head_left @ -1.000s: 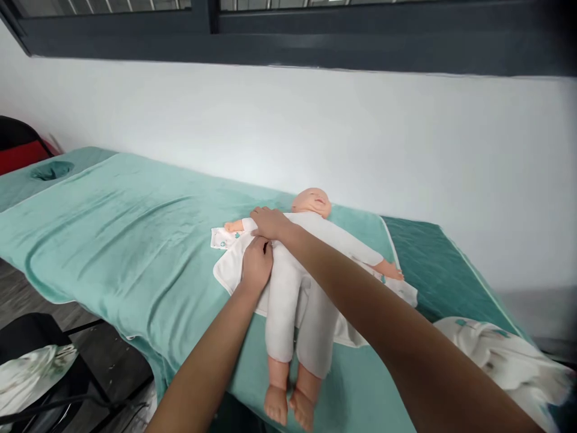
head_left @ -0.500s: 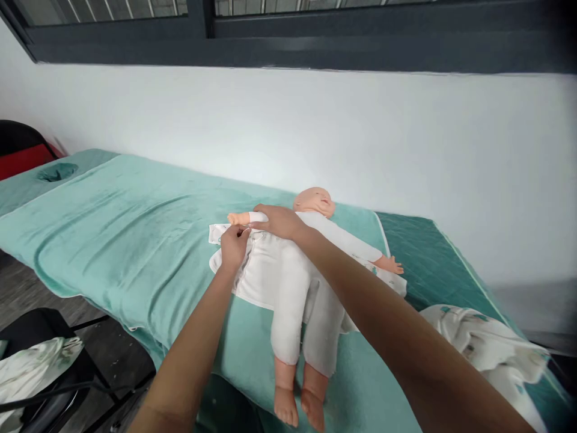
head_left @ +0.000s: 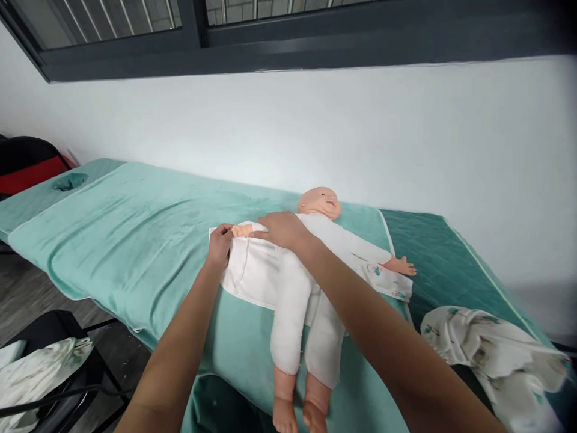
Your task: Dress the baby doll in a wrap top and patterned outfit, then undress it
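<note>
A baby doll (head_left: 306,300) in a white bodysuit lies face up on a teal-covered massage table (head_left: 121,228), head toward the wall. Under it lies an open white garment (head_left: 252,273) with small printed figures. My left hand (head_left: 219,245) pinches the garment's sleeve edge beside the doll's small hand (head_left: 240,230). My right hand (head_left: 283,229) rests on the doll's upper arm and shoulder, holding that arm out to the left. The doll's other arm (head_left: 396,264) lies stretched out to the right.
A crumpled patterned cloth (head_left: 491,355) lies on the table's right end, over a darker green quilted cover (head_left: 433,252). A dark chair (head_left: 54,361) with another patterned cloth stands at lower left. A red and black seat (head_left: 31,165) is at far left. A white wall runs behind.
My left hand moved from the doll's side up and left to the sleeve edge by the doll's hand. My right hand stayed on the doll's shoulder and arm.
</note>
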Available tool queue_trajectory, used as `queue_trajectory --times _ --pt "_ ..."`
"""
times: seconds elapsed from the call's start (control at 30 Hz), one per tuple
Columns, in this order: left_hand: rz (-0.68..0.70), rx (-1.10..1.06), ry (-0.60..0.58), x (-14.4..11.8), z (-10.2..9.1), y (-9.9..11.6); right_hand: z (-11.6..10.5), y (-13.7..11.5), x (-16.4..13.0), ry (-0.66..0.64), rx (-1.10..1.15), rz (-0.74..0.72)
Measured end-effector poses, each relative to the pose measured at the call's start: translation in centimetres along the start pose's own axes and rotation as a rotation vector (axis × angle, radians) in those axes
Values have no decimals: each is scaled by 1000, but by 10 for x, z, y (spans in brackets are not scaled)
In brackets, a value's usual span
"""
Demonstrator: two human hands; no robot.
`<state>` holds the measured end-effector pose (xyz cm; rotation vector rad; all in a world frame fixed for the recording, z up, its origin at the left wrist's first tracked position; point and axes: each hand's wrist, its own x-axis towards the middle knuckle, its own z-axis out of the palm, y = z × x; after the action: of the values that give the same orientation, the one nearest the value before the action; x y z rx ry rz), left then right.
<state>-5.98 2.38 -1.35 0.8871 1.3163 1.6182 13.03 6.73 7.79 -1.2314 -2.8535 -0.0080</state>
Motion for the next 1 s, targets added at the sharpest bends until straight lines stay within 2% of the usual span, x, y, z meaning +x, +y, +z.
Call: queue_trajectory --times 0.2,0.37,0.53,0.67,0.87,1.0 --pt "49 63 61 0 0 -1 5 0 1 -52 -48 24" --pt "162 214 107 -7 5 -5 11 -5 4 -63 -112 54" --pt "347 479 130 -17 10 -8 12 -7 3 -49 -101 60" --pt "444 596 89 -22 11 -8 12 -8 3 -43 -115 66" --pt "482 633 42 -27 13 -7 15 -10 4 -35 -123 73" --pt "530 664 -88 -30 19 -6 24 -15 9 -17 -139 97"
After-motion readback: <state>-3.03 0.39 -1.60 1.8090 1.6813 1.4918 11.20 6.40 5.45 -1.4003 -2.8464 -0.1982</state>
